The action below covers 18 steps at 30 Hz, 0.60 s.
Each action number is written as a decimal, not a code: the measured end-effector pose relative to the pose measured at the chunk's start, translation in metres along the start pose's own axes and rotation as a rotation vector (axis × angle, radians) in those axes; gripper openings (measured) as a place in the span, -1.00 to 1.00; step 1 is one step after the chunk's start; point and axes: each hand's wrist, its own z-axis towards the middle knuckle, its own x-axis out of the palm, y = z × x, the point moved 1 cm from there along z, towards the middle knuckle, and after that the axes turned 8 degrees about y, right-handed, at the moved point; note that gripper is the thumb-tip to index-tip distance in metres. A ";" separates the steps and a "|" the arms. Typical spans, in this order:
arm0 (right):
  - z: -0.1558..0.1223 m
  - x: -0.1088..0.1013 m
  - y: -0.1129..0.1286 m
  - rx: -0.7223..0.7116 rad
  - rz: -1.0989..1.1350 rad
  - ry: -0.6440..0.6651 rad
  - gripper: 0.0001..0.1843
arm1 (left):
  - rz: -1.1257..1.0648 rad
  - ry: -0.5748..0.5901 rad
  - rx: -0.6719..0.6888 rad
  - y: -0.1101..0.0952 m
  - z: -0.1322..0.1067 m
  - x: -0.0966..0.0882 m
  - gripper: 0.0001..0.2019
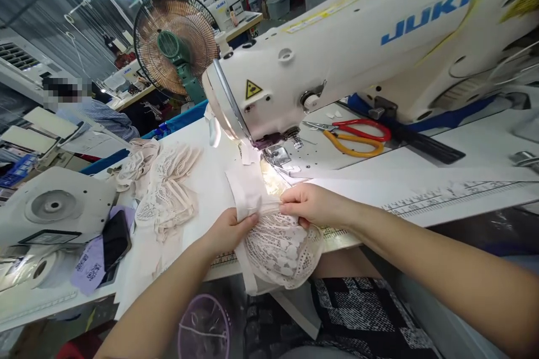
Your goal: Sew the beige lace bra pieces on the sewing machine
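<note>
A cream lace bra (pixel 282 244) hangs over the table's front edge, its upper band lying toward the needle of a white sewing machine (pixel 337 61). On the left side of the bra, my left hand (pixel 236 227) pinches the fabric with thumb and fingers. My right hand (pixel 309 205) grips the upper edge of the lace cup, just below the lit presser foot (pixel 278 157). Both hands are closed on the same bra. The fingertips under the cloth are hidden.
Scissors (pixel 357 134) with red and orange handles lie right of the needle. More lace bras (pixel 168 190) are piled at left, near a phone (pixel 115 241) and purple tags (pixel 89 266). A fan (pixel 174 39) stands behind. A co-worker (pixel 96 112) sits at far left.
</note>
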 end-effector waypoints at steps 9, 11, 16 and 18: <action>0.001 0.005 0.005 0.001 -0.151 0.034 -0.71 | 0.079 0.116 -0.005 -0.021 0.010 0.009 -0.75; 0.002 0.005 0.005 -0.009 -0.187 0.012 -0.71 | 0.079 0.107 -0.006 -0.024 0.013 0.011 -0.79; 0.000 0.008 0.005 -0.012 -0.307 -0.109 -0.74 | 0.009 -0.083 -0.074 -0.024 0.010 0.020 -0.81; -0.003 0.012 0.005 -0.025 -0.399 -0.229 -0.74 | -0.073 -0.160 -0.068 -0.021 0.004 0.028 -0.80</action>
